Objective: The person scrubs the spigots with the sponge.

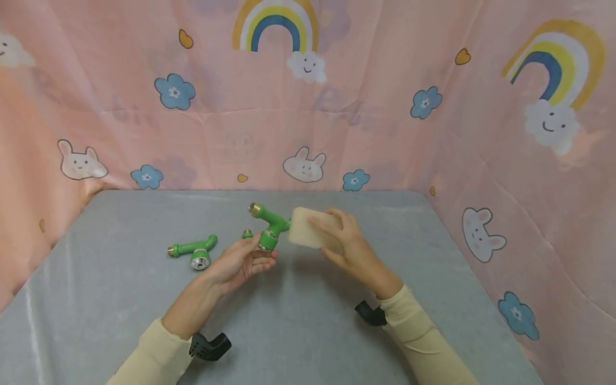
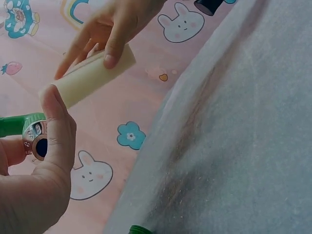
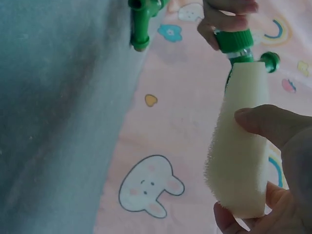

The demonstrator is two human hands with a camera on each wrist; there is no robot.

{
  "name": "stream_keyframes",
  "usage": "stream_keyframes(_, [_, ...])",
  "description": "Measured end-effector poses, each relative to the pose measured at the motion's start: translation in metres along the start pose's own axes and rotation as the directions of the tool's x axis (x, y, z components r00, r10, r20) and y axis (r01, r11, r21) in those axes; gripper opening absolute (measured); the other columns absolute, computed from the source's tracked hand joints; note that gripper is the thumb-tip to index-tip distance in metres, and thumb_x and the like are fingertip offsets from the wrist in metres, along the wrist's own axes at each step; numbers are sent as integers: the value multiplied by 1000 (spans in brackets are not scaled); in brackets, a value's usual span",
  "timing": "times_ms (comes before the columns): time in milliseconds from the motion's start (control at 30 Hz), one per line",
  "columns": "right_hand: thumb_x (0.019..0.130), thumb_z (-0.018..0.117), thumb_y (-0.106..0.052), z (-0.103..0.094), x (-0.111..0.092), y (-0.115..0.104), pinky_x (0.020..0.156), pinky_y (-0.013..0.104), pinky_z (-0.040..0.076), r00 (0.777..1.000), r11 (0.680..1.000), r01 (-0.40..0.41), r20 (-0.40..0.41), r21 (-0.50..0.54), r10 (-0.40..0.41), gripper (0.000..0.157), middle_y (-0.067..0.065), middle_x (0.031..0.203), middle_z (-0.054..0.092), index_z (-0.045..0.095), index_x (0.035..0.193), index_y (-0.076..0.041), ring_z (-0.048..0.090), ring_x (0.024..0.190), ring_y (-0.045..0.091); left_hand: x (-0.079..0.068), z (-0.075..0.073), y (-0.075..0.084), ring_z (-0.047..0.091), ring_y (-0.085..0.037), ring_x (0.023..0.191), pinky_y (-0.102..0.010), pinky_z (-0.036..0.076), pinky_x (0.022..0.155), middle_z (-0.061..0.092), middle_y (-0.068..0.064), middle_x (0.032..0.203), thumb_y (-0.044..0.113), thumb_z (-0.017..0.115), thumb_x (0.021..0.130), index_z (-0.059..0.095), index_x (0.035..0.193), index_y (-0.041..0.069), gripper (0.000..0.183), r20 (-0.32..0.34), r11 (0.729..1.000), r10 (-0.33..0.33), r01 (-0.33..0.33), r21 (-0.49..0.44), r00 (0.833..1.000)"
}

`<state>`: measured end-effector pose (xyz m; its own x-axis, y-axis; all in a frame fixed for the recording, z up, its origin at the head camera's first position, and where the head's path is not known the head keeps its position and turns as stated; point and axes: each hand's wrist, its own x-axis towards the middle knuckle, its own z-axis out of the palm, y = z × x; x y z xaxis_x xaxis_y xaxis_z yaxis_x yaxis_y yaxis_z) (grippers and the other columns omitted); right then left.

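In the head view my left hand holds a green plastic tap with a brass threaded end, raised above the table. My right hand grips a cream-coloured sponge, thumb on one face and fingers on the other. One end of the sponge meets the tap's right side and hides part of it. In the left wrist view, thumb and fingers close round the tap's chromed collar. The right wrist view shows the sponge end-on against the green tap.
A second green tap lies on the grey cloth-covered table to the left. Behind my left hand another green fitting is mostly hidden. Pink printed curtains enclose the back and sides. Black camera mounts sit at both wrists.
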<state>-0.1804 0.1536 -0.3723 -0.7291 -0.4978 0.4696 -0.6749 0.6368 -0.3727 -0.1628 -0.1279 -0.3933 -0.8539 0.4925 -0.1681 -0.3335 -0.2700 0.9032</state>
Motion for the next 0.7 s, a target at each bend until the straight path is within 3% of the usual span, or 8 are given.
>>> stream_keyframes(167, [83,81,-9,4,1,-8,93,55,50,997,998,51,-64,44,-48,68,22,137,49,55,145,-16,48,122,41,1,1,-3,72,-6,87,-20,60,84,72,0,97,34,31,112,56,116,11,34,3,1000,-4,4,2,1000])
stream_keyframes(300, [85,81,-13,15,0,-20,94,55,51,990,990,130,-60,58,-126,70,22,137,48,49,148,-17,49,122,39,2,3,-4,69,-6,90,-20,59,85,69,2,100,33,32,112,52,127,10,35,23,999,-14,13,34,1000])
stream_keyframes(433, [84,82,-9,23,-2,-27,95,55,53,991,991,129,-42,42,-127,72,22,138,47,50,148,-18,47,124,38,1,5,-5,67,-3,88,-17,58,82,68,3,101,34,31,112,45,139,5,42,35,999,-23,21,46,999])
stream_keyframes(700, [76,87,-2,19,-3,-20,95,55,54,995,996,78,-64,-31,-80,74,23,136,48,58,142,-19,49,122,41,-1,6,-1,64,0,74,-12,55,68,71,3,92,34,34,111,58,117,13,32,19,999,-19,19,-27,1000])
